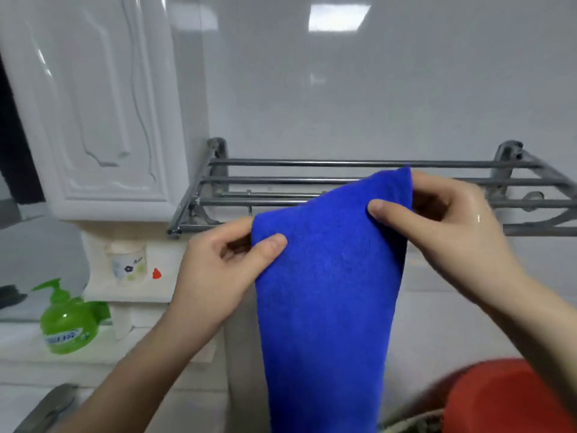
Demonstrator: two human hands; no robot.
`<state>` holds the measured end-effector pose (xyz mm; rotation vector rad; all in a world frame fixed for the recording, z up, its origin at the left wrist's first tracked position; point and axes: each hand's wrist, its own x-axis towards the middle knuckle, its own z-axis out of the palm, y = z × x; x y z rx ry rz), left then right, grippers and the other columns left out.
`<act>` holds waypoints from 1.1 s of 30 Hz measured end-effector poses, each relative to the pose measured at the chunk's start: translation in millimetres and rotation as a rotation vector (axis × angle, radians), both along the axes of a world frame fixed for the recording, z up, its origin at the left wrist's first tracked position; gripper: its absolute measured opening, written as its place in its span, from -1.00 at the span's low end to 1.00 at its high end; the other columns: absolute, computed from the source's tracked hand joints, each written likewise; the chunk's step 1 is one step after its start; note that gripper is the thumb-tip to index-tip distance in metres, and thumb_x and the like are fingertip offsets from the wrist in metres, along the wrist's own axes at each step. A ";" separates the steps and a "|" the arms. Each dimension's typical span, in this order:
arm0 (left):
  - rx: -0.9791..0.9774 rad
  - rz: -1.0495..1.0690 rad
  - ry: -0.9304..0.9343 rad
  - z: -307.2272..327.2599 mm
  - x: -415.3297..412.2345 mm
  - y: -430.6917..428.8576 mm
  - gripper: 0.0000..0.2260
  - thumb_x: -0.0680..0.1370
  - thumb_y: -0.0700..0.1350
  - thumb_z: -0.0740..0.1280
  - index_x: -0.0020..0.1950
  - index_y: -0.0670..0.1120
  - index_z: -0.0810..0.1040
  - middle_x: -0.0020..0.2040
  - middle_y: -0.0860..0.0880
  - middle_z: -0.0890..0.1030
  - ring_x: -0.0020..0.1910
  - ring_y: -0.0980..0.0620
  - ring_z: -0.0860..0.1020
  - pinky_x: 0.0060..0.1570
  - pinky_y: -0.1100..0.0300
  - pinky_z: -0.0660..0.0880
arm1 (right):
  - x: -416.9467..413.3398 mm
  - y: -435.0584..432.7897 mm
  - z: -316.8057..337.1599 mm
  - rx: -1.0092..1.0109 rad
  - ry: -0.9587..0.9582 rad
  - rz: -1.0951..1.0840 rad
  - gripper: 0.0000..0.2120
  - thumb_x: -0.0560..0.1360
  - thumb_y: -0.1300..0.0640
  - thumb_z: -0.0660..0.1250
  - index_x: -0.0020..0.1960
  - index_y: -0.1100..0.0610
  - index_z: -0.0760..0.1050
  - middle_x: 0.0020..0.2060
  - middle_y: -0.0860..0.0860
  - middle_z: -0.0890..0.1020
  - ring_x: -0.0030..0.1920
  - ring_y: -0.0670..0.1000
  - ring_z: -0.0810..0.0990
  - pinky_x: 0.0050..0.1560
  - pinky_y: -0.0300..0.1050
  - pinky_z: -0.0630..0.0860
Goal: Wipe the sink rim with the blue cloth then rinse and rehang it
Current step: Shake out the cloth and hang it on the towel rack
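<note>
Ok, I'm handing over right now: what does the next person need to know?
The left hand pinches the blue cloth, lower top corner; the right hand pinches the higher corner.
Cloth hangs spread in front of the wall rack, not yet over a bar.
Done: probably wiping and rinsing, since the right hand looks wet.
Remaining: drape the cloth over a rack bar and let go.

Glossy white wall [390, 89], light reflection [337, 17] up top; white moulded cabinet [93, 114] left.

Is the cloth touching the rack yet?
Cannot tell. In the head view the cloth, pinched by left hand and right hand, overlaps the rack bars, hiding any contact or gap.
</note>
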<state>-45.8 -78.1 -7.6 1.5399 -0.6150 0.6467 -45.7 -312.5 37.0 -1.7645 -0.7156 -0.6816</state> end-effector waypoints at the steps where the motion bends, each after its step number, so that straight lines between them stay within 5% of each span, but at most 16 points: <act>1: 0.030 0.023 -0.053 11.4 3.7 1.7 -0.85 0.45 -0.13 0.46 -0.11 0.14 0.72 -0.14 0.18 0.73 -0.13 0.27 0.66 -0.16 0.46 0.51 | 4.8 -0.5 11.4 0.006 -0.009 0.005 -0.88 0.52 0.25 0.40 -0.09 0.07 0.68 -0.18 -0.10 0.74 -0.17 -0.21 0.69 -0.23 -0.41 0.53; 7: 0.106 0.132 -0.106 50.4 33.0 11.9 -0.88 0.52 -0.10 0.44 -0.06 0.14 0.72 -0.11 0.15 0.73 -0.10 0.23 0.68 -0.21 0.39 0.54 | 39.7 1.1 48.5 -0.035 0.008 -0.037 -0.89 0.52 0.26 0.40 -0.09 0.10 0.67 -0.15 -0.07 0.75 -0.11 -0.12 0.71 -0.09 -0.21 0.63; 12: 0.397 0.347 -0.028 31.8 47.3 16.6 -0.83 0.50 0.04 0.41 -0.14 0.37 0.64 -0.16 0.46 0.62 -0.04 0.41 0.58 -0.11 0.48 0.47 | 55.0 -0.5 26.5 -0.252 0.221 -0.136 -0.92 0.46 0.19 0.43 -0.15 0.11 0.71 -0.28 -0.05 0.75 -0.29 -0.20 0.66 -0.35 -0.35 0.55; 16: 0.470 0.519 -0.032 22.3 49.0 13.2 -0.93 0.48 0.10 0.38 -0.17 0.27 0.63 -0.26 0.48 0.57 0.01 0.41 0.50 -0.12 0.39 0.37 | 55.4 3.9 12.3 -0.269 0.270 -0.193 -0.90 0.45 0.16 0.41 -0.19 0.16 0.68 -0.30 0.11 0.71 -0.30 -0.06 0.62 -0.17 0.00 0.65; 21: 0.452 0.696 0.042 21.4 56.1 5.7 -0.82 0.41 0.10 0.41 -0.29 0.05 0.52 -0.29 0.15 0.59 -0.22 0.16 0.55 -0.32 0.27 0.36 | 53.5 10.5 14.2 -0.446 0.289 -0.478 -0.64 0.35 -0.04 0.38 -0.41 0.14 0.30 -0.52 -0.02 0.32 -0.48 -0.03 0.23 -0.50 -0.20 0.16; 25: 0.563 0.638 -0.145 27.1 54.3 4.8 -0.84 0.44 -0.06 0.42 -0.05 0.06 0.47 -0.10 0.16 0.47 -0.08 0.16 0.43 -0.12 0.28 0.40 | 44.8 14.9 20.6 -0.671 0.122 -0.817 -0.51 0.32 -0.21 0.38 -0.46 0.13 0.27 -0.58 -0.03 0.36 -0.50 0.02 0.36 -0.49 -0.18 0.15; 29: 0.750 0.449 -0.270 24.9 52.0 9.6 -0.89 0.57 -0.16 0.31 -0.04 0.01 0.62 -0.13 0.16 0.60 -0.06 0.21 0.48 -0.04 0.37 0.39 | 40.4 11.0 12.5 -0.729 -0.281 -0.498 -0.89 0.50 0.06 0.37 -0.03 0.09 0.55 -0.11 -0.01 0.58 -0.05 0.05 0.52 -0.18 -0.06 0.44; 31: 0.768 0.411 -0.275 20.9 52.5 14.7 -0.88 0.57 -0.10 0.32 0.01 0.00 0.65 -0.09 0.14 0.62 -0.04 0.20 0.49 -0.02 0.36 0.38 | 37.3 10.9 0.8 -0.771 -0.325 -0.323 -0.89 0.57 0.12 0.30 0.01 0.07 0.60 -0.11 -0.04 0.63 -0.04 0.03 0.55 -0.08 0.00 0.50; 33: 0.748 0.404 -0.272 17.3 53.0 17.6 -0.87 0.53 -0.06 0.40 0.05 -0.01 0.67 -0.08 0.11 0.62 -0.05 0.19 0.51 0.00 0.34 0.40 | 37.5 9.7 -10.3 -0.746 -0.301 -0.305 -0.81 0.57 -0.02 0.30 0.03 0.05 0.62 -0.14 -0.06 0.64 -0.07 0.00 0.55 -0.07 -0.03 0.51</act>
